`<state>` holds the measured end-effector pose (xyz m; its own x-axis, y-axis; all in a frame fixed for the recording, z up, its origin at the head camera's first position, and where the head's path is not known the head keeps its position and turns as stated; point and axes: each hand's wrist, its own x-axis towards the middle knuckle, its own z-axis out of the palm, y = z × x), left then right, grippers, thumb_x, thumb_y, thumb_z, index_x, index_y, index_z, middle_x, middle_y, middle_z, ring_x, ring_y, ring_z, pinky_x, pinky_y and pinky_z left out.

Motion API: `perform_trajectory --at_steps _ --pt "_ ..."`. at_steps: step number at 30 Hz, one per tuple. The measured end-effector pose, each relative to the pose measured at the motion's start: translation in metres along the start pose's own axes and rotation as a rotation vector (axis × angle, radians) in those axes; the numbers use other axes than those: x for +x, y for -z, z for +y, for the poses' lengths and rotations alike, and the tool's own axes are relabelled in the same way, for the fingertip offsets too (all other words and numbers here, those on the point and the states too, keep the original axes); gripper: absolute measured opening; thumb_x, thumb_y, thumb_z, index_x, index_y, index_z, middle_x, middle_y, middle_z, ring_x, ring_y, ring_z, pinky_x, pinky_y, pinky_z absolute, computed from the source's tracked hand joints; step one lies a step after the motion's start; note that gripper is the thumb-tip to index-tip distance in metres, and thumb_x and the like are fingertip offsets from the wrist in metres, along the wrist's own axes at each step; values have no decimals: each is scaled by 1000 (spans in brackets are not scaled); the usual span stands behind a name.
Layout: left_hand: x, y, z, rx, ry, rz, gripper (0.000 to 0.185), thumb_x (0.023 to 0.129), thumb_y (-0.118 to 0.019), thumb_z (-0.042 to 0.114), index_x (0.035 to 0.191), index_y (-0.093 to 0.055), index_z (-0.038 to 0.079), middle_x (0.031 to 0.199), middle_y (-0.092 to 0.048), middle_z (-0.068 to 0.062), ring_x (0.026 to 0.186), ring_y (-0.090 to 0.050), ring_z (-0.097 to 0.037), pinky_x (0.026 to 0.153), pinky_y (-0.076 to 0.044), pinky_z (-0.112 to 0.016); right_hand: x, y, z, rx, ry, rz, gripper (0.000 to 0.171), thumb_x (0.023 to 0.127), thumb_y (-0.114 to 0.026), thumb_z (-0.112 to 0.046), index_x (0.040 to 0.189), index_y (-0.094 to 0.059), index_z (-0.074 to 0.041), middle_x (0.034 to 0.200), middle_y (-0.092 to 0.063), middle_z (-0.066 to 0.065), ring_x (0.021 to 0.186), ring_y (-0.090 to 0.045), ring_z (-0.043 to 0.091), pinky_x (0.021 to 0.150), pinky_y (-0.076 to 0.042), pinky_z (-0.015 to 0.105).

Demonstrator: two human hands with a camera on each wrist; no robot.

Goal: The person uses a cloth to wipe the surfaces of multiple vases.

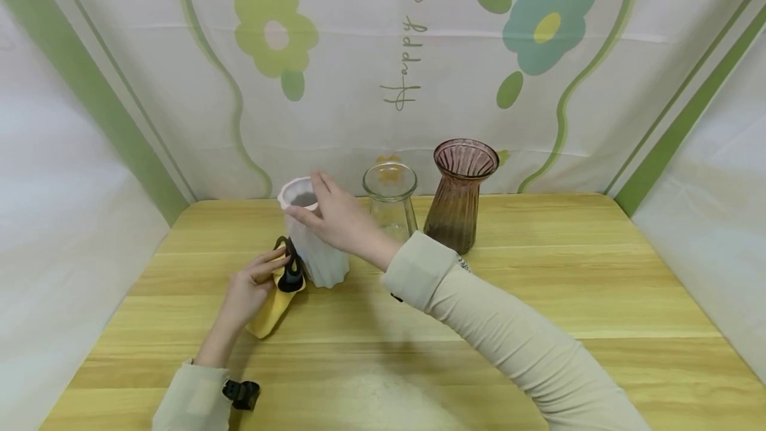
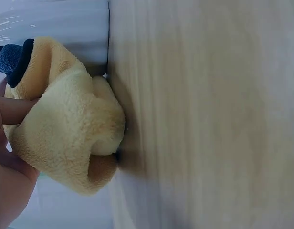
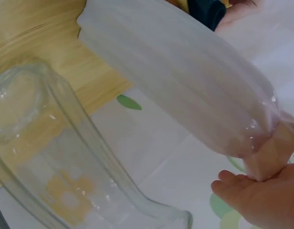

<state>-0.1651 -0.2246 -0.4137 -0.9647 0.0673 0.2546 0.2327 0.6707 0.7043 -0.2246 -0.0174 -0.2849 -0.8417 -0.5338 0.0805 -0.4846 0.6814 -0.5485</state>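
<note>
- On the wooden table (image 1: 538,298), toward its back left, stands a white ribbed vase (image 1: 317,251), upright, with its mouth facing up.
- Right hand (image 1: 338,218) pinches the vase's rim, fingers over the top edge; the right wrist view shows fingertips (image 3: 261,167) pressed on the lip.
- Left hand (image 1: 248,288) holds a yellow fleecy cloth (image 1: 272,311) bunched against the vase's lower left side; its fingers curl round the cloth, which has a dark trim and loop (image 1: 291,265) at the top.
- From the left wrist view, the cloth (image 2: 70,124) sits pressed between the fingers (image 2: 13,109) and the vase wall.
- Just right of the white vase is a clear glass vase (image 1: 390,201), and next to that a brownish-pink ribbed glass vase (image 1: 459,195), both upright near the back edge.
- Behind them hangs a flower-printed backdrop (image 1: 383,52).
</note>
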Motion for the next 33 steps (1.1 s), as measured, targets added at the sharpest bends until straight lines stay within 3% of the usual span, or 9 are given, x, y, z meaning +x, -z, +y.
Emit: perform_trajectory --at_steps 5,7,9,13,16,20,25,29,33 --pt "1 7 7 -44 30 51 48 79 -52 -20 122 -63 -1 139 -54 -16 131 -46 -39 99 -41 -10 4 6 11 -9 52 -42 77 98 -38 -53 154 -9 -9 162 -14 9 148 -22 25 122 -22 38" --pt "2 10 12 -66 39 87 49 78 -54 -20 122 -63 0 139 -54 -15 132 -45 -37 108 -41 -23 5 8 14 -12 75 -58 75 99 -38 -51 154 -10 -9 161 -15 9 147 -24 24 122 -21 37" --pt "3 14 16 -83 45 130 48 78 -55 -18 122 -63 0 139 -54 -14 133 -45 -34 113 -36 -28 6 9 16 -13 94 -72 75 99 -39 -51 154 -10 -8 161 -15 9 147 -24 25 122 -21 37" --pt "7 18 28 -135 82 227 50 77 -54 -17 123 -63 2 139 -54 -12 132 -46 -10 109 -32 -9 6 9 16 -15 88 -77 76 98 -38 -53 154 -11 -9 162 -14 8 148 -22 25 122 -21 39" --pt "9 17 36 -169 101 297 50 78 -53 -16 122 -64 3 138 -57 0 123 -43 10 105 -32 -3 4 8 14 -19 65 -60 76 98 -38 -54 154 -12 -10 162 -14 6 148 -20 25 122 -21 40" --pt "11 16 43 -193 38 354 48 78 -52 -17 120 -65 2 130 -56 19 118 -43 16 104 -34 -4 2 4 10 -38 45 -16 76 97 -38 -55 154 -14 -10 161 -17 6 148 -21 25 122 -21 40" --pt "16 11 48 -216 -94 398 46 74 -48 -23 112 -67 -5 120 -57 27 114 -47 16 101 -36 -3 1 -1 6 -77 36 39 76 97 -38 -55 153 -17 -8 159 -24 10 145 -28 28 120 -27 42" --pt "15 7 43 -208 -68 392 45 71 -49 -24 108 -67 -6 120 -63 13 109 -50 17 96 -37 0 0 -3 3 -82 27 60 75 98 -39 -54 153 -18 -8 158 -26 11 145 -30 28 120 -28 43" --pt "11 4 29 -134 4 285 44 72 -53 -22 111 -67 -5 126 -63 -14 115 -58 -7 93 -37 0 -1 -4 3 -72 19 70 75 98 -39 -53 153 -18 -6 158 -24 13 146 -27 28 121 -24 42"
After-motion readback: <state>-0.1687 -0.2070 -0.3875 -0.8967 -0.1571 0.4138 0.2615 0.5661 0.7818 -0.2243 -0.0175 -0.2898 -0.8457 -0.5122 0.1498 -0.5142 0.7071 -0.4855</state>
